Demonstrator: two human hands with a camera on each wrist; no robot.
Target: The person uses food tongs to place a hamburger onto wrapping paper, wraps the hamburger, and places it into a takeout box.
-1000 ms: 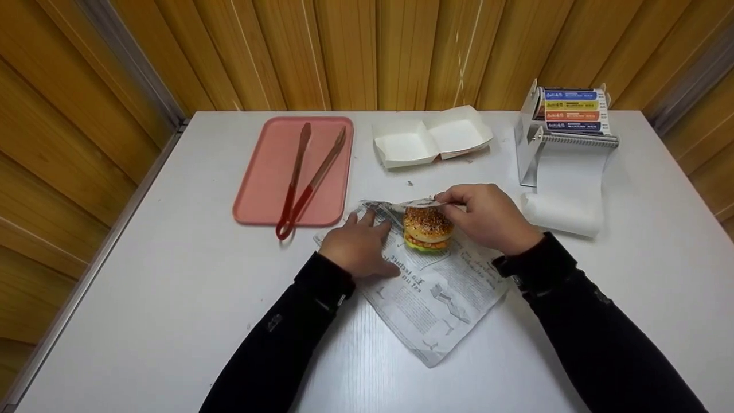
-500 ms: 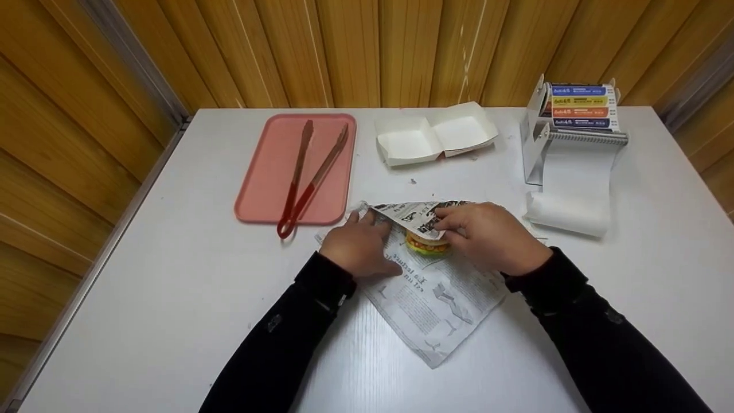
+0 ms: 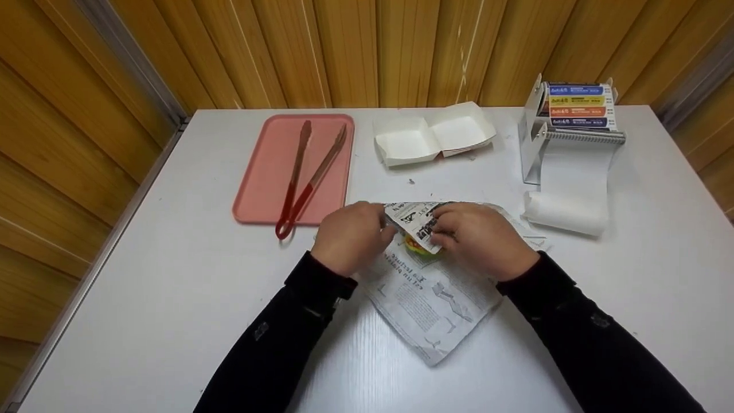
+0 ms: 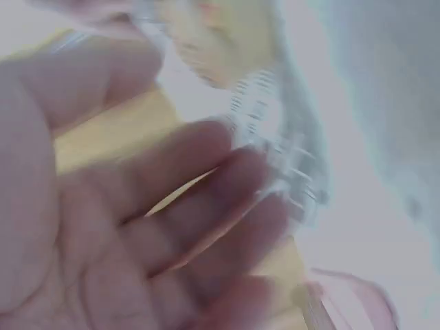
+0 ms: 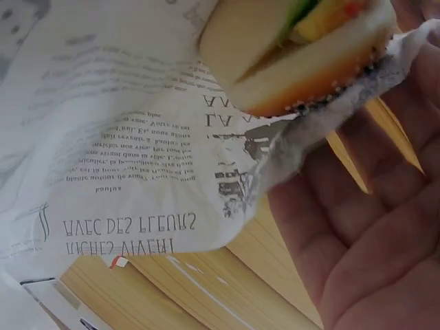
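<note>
A burger [image 3: 418,248] with a seeded bun sits on a sheet of newsprint-style wrapping paper [image 3: 427,310]. The paper's far corner is folded over it, so in the head view only a strip of green and filling shows. My right hand [image 3: 484,238] pinches this flap at the burger's right; the right wrist view shows the seeded bun [image 5: 302,75] against the paper with my fingers behind. At the fold's left end my left hand [image 3: 352,238] touches the paper, its fingers loosely extended and thumb apart in the blurred left wrist view.
Behind the left hand lies a pink tray [image 3: 258,189] with red-handled tongs [image 3: 304,192] on it. An opened white paper box [image 3: 436,137] stands at the back. On the right is a metal stand [image 3: 532,143] with colored boxes and a hanging paper roll [image 3: 565,212].
The right hand has drawn the far corner of the paper forward and down over the burger. The left hand has lifted from lying flat on the paper to the fold's left end.
</note>
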